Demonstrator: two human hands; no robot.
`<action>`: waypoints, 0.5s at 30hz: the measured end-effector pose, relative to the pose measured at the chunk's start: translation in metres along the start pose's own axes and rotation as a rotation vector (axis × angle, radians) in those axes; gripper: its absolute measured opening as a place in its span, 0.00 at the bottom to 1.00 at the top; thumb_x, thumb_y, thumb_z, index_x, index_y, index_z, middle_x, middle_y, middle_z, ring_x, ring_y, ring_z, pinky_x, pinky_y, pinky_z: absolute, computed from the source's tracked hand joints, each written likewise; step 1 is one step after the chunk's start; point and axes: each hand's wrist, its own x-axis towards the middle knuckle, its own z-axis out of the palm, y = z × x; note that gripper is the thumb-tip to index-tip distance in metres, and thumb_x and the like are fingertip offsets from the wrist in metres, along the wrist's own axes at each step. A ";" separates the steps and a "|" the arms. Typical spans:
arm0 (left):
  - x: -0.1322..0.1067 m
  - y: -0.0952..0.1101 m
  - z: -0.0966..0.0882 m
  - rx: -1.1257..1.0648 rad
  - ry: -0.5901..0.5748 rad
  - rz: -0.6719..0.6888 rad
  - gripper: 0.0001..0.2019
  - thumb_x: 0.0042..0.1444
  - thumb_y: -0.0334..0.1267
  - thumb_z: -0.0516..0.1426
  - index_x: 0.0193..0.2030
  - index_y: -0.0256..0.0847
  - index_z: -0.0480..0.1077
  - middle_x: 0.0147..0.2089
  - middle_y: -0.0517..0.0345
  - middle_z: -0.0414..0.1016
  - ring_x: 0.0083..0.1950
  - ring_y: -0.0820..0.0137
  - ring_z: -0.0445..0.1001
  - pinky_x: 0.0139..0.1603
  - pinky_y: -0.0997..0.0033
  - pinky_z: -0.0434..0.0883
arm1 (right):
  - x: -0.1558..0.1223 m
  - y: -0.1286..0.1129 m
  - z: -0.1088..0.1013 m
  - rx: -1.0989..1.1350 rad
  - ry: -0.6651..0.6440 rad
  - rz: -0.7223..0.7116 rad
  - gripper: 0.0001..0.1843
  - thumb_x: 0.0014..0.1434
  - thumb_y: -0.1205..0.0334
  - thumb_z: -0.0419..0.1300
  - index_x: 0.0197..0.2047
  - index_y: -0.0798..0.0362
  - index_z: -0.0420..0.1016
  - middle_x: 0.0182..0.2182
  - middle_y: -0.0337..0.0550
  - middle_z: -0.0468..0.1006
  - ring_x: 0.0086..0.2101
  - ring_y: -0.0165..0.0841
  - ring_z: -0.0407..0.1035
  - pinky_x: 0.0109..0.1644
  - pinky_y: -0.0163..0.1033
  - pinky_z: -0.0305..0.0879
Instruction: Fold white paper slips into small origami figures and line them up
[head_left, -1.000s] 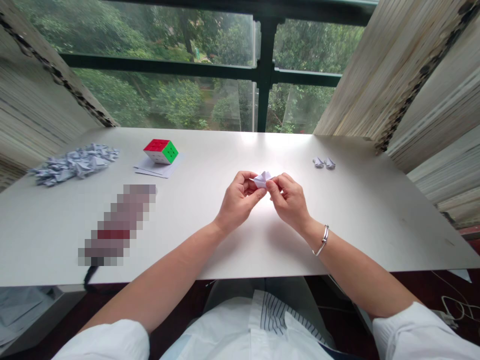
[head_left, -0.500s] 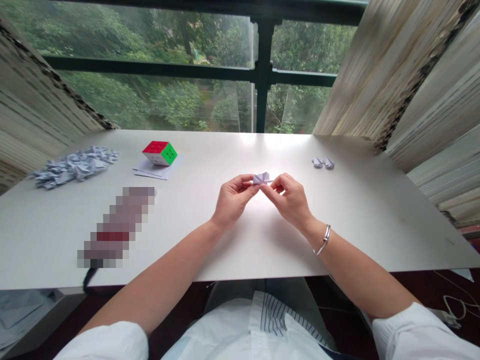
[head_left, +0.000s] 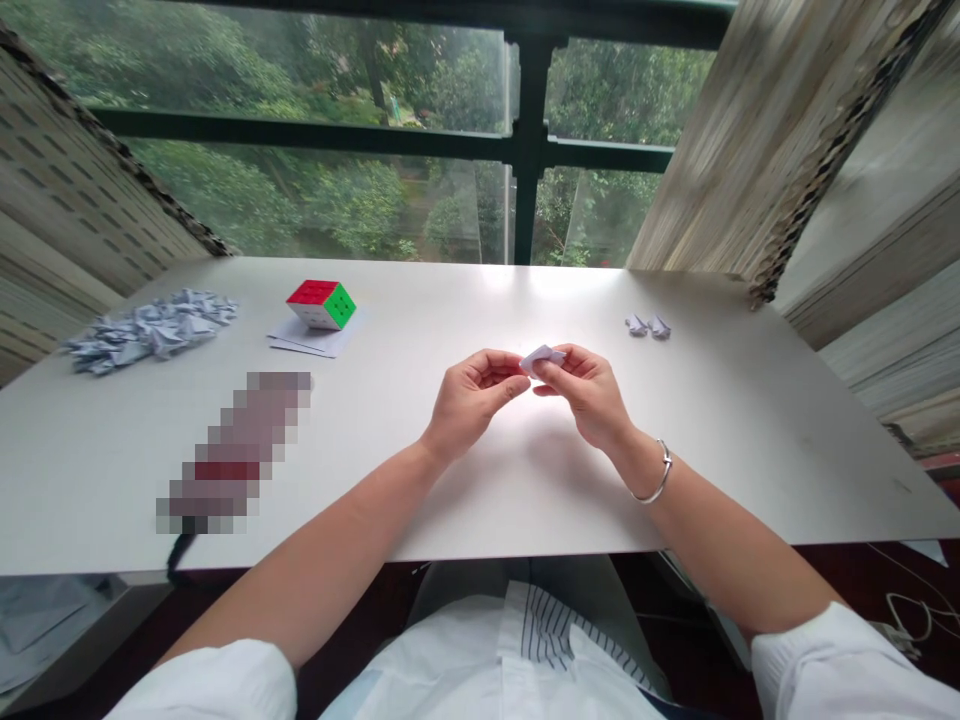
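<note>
A small piece of folded white paper (head_left: 541,358) is pinched between the thumb and fingers of my right hand (head_left: 592,395), above the middle of the white table. Just to its left is my left hand (head_left: 469,400), fingers curled and the thumb apart from them. Its index fingertip comes up to the paper's left edge; whether it touches is hard to tell. Two small folded paper pieces (head_left: 648,326) lie on the table to the right, beyond my right hand.
At the far left sits a heap of folded paper pieces (head_left: 154,330). A puzzle cube (head_left: 322,305) rests on flat paper sheets (head_left: 304,343). Nearer lies a blurred-out long object (head_left: 236,450) with a dark strap. The table (head_left: 420,310) meets a window with curtains either side.
The folded paper has turned and shifted slightly right, into my right hand's pinch. My left thumb and fingers, which held it before, have come apart.
</note>
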 end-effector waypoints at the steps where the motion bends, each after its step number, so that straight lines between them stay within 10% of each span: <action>1: 0.000 0.000 0.001 -0.012 -0.001 -0.020 0.11 0.47 0.39 0.69 0.36 0.39 0.77 0.33 0.57 0.78 0.35 0.72 0.74 0.40 0.71 0.72 | 0.000 -0.001 0.001 0.030 0.019 0.014 0.15 0.49 0.51 0.70 0.33 0.51 0.75 0.31 0.38 0.78 0.33 0.31 0.72 0.38 0.39 0.72; 15: 0.003 0.001 0.000 -0.153 0.033 -0.035 0.07 0.46 0.35 0.68 0.29 0.39 0.75 0.28 0.62 0.74 0.30 0.76 0.68 0.36 0.75 0.66 | -0.002 0.004 0.004 0.026 -0.048 0.021 0.15 0.51 0.50 0.69 0.34 0.51 0.77 0.31 0.39 0.77 0.34 0.31 0.72 0.37 0.38 0.74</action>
